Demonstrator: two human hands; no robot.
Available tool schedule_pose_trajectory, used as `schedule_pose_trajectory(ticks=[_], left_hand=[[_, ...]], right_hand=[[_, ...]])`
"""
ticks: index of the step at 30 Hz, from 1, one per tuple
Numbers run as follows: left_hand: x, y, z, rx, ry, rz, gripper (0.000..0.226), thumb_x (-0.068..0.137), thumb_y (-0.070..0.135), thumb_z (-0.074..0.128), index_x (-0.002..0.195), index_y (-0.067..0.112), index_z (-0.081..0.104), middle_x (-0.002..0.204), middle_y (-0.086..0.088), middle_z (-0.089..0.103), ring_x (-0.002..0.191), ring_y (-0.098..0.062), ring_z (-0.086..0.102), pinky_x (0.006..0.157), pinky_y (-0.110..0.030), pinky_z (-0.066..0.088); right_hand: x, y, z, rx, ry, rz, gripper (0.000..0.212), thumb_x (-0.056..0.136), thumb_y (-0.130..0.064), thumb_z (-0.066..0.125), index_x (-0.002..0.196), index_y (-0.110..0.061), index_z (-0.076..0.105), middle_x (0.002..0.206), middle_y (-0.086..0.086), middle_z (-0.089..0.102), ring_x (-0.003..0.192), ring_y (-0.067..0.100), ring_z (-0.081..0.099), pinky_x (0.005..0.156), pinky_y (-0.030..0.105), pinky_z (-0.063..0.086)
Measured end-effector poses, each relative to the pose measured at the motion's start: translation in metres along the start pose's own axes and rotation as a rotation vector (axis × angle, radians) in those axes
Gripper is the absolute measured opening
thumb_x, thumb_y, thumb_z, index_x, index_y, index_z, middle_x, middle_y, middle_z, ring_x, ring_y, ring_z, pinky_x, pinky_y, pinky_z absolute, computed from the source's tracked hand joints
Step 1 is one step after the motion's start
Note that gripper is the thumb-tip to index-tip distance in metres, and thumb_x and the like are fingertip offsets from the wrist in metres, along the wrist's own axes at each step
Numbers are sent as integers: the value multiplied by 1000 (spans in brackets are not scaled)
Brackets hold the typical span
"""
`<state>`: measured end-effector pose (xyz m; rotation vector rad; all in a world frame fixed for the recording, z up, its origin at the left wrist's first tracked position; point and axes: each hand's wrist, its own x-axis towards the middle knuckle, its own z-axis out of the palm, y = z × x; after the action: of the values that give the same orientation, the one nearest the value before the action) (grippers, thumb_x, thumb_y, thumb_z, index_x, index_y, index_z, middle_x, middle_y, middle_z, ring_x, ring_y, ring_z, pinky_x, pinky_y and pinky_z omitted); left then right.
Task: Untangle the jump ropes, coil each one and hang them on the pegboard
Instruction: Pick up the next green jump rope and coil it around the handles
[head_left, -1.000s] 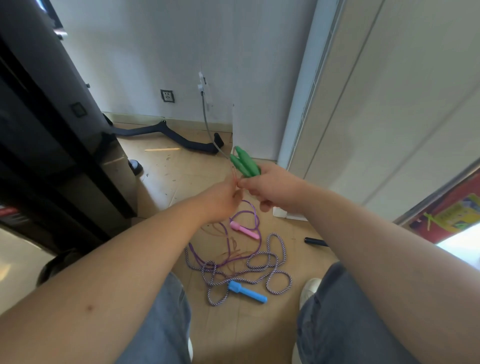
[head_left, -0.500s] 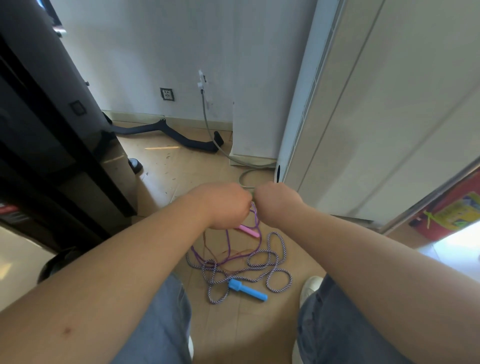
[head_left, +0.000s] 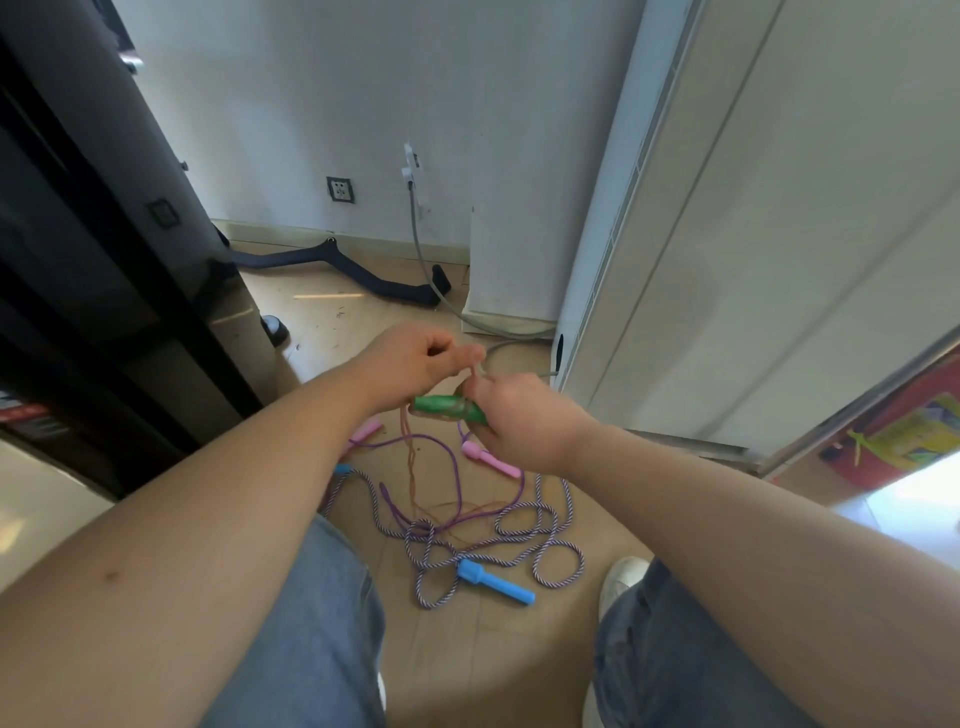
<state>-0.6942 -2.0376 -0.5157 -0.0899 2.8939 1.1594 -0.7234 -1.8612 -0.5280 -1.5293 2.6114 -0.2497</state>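
Observation:
My right hand (head_left: 519, 421) grips the green handles (head_left: 447, 407) of a jump rope, pointing left. Just above them my left hand (head_left: 415, 364) pinches that rope's thin brownish cord (head_left: 410, 467), which hangs twisted down to the floor. On the floor lies a tangle: a purple-and-white braided rope (head_left: 550, 551) with a blue handle (head_left: 496, 582), and a thin purple rope (head_left: 457, 467) with pink handles (head_left: 491, 458). A second pink handle (head_left: 363, 432) shows under my left wrist. No pegboard is in view.
A black cabinet (head_left: 104, 260) stands at the left, a white unit (head_left: 753, 234) at the right. A grey hose (head_left: 441, 296) and a dark bar (head_left: 353, 267) lie by the back wall. My jeans legs and a white shoe (head_left: 621, 579) flank the tangle.
Both hands dropped from near the white unit and came together. The green handles turned from pointing up to lying sideways, and my left hand now holds the cord above them.

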Motion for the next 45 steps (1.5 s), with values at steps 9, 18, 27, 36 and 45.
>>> schedule_pose_trajectory(ticks=[9,18,27,36,45], left_hand=[[4,3,15,-22,6,-138,49,104,42,33,68,19,57,65,0,54,59,-20,45,59,-31,36],[-1,24,27,428,-110,321,43,103,37,41,69,15,54,61,2,52,59,-19,51,57,-35,38],[0,13,1,281,9,276,58,87,63,55,53,17,56,44,7,44,42,-10,37,49,-32,36],[6,5,3,-58,-47,-121,57,96,51,54,66,3,62,55,-4,49,52,-17,44,58,-30,39],[-3,13,16,138,-161,-153,49,104,45,33,74,19,62,70,-1,56,59,-17,50,59,-28,41]], right_hand=[[7,8,-11,331,379,287,11,96,-17,53,100,-14,62,78,2,64,70,23,58,60,32,42],[4,35,-6,-17,3,564,14,90,-3,46,92,-16,50,83,9,51,89,36,60,66,34,41],[1,20,-13,-98,-180,144,9,96,-18,49,101,-16,57,72,2,47,71,26,52,62,31,38],[-1,7,-24,268,-38,109,17,96,-25,57,98,-10,65,70,-1,55,63,16,51,53,23,35],[7,39,-21,501,199,627,21,95,-24,53,79,-12,56,68,3,54,64,24,53,51,27,37]])
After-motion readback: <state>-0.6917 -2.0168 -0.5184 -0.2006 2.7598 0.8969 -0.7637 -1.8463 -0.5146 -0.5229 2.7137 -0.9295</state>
